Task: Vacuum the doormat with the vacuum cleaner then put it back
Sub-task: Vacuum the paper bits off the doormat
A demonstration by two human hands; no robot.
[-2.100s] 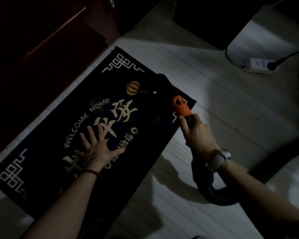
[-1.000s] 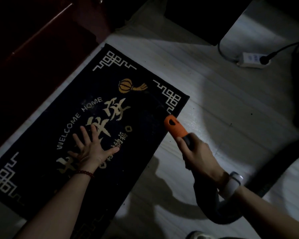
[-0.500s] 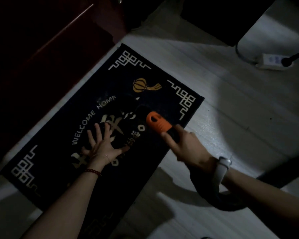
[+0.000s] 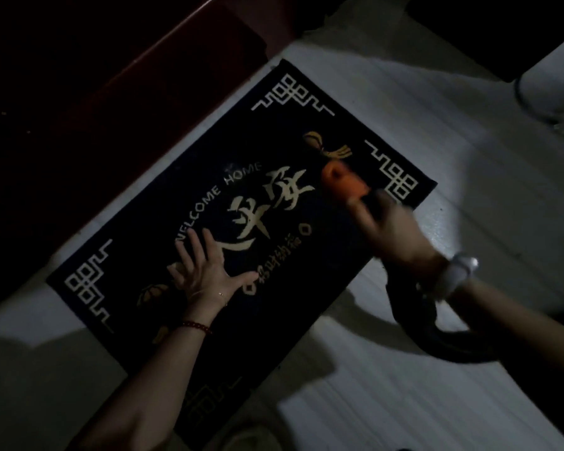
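A dark doormat point(image 4: 150, 242) with gold "WELCOME HOME" lettering lies diagonally on the pale floor. My left hand point(image 4: 202, 271) presses flat on its middle, fingers spread. My right hand point(image 4: 394, 229), blurred by motion, grips the vacuum cleaner's handle, whose orange end point(image 4: 344, 183) sits over the mat's right part near the lantern motif. The black vacuum hose point(image 4: 414, 323) curves down from the handle under my right wrist. The nozzle tip is lost in the dark.
A dark red door or threshold point(image 4: 111, 76) runs along the mat's upper left side. A dark piece of furniture point(image 4: 502, 27) stands at the top right. Pale floor point(image 4: 437, 125) lies to the right and below the mat.
My right hand has swept the vacuum handle up and right across the mat, from its middle toward the lantern motif. My left hand has stayed pressed on the mat.
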